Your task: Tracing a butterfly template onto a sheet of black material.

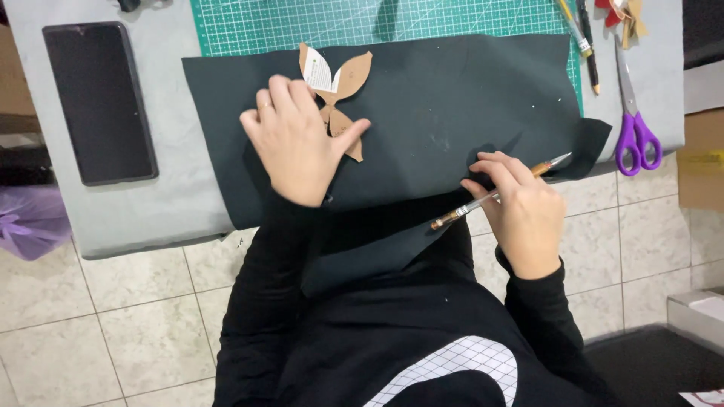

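A sheet of dark fabric [452, 105] lies across the grey table [181, 188], its near edge hanging toward my lap. A brown cardboard template [343, 83] with leaf-like lobes rests on the fabric's left part. My left hand [298, 139] lies flat on the fabric, fingers spread, the thumb pressing the template's lower end. My right hand [520, 207] is at the fabric's near right edge and holds a clear-capped pen [498, 192] that points up and right.
A green cutting mat [362, 22] lies under the fabric's far edge. A dark phone [98, 102] sits at the left. Purple-handled scissors [633, 128] and some pens [584, 41] lie at the right. Tiled floor shows below, with a purple bag [30, 222] at left.
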